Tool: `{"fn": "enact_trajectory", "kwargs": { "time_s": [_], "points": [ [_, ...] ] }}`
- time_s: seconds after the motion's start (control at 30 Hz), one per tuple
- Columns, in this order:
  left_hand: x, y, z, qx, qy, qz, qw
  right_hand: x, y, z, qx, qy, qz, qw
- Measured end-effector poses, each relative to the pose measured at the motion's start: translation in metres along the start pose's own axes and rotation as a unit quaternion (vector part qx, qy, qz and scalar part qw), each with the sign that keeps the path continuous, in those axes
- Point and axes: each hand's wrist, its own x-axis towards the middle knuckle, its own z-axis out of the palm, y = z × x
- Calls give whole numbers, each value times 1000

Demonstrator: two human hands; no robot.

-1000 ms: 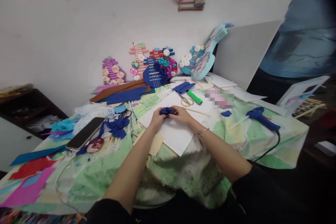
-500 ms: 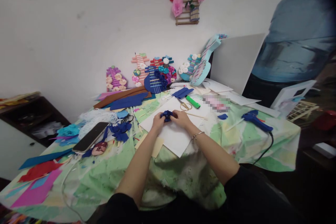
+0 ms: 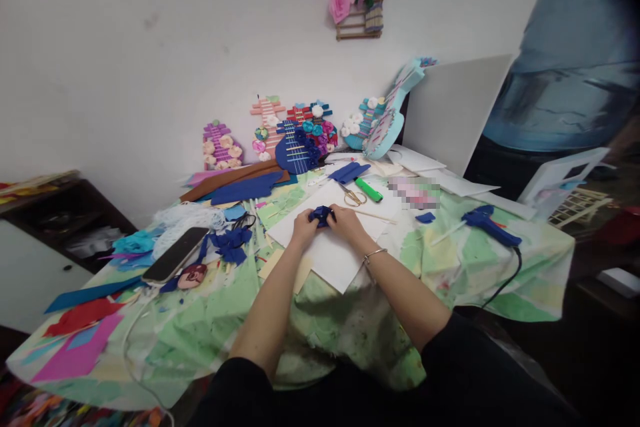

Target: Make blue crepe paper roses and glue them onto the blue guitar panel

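Observation:
A dark blue crepe paper flower (image 3: 321,215) is held between my two hands, above a white sheet (image 3: 336,265). My left hand (image 3: 303,229) grips its left side with closed fingers. On the other side, the fingers of my right hand (image 3: 347,223) pinch its edge. A thin wooden stick (image 3: 376,217) extends to the right from beside my right hand. Gold-handled scissors (image 3: 355,198) lie just beyond, with a green glue tube or marker (image 3: 369,189) and folded blue paper (image 3: 349,172) close by.
A blue glue gun (image 3: 490,225) with a black cord rests on the right. At left lie a phone (image 3: 175,255), blue paper scraps (image 3: 231,245) and white shredded strands (image 3: 187,221). Decorated paper guitars, including a blue one (image 3: 295,153), lean against the wall.
The view has shifted slightly. Both hands stay at the blue flower, which has turned a little between the fingers.

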Motion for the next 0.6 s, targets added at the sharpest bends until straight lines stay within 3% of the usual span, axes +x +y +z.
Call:
{"fn": "enact_trajectory", "kwargs": {
  "time_s": [0.3, 0.6],
  "points": [
    [-6, 10, -1, 68, -14, 30, 997, 0, 0, -1, -40, -5, 9, 999],
    [-8, 10, 1, 58, 5, 37, 998, -1, 0, -5, -37, -4, 8, 999]
  ]
}}
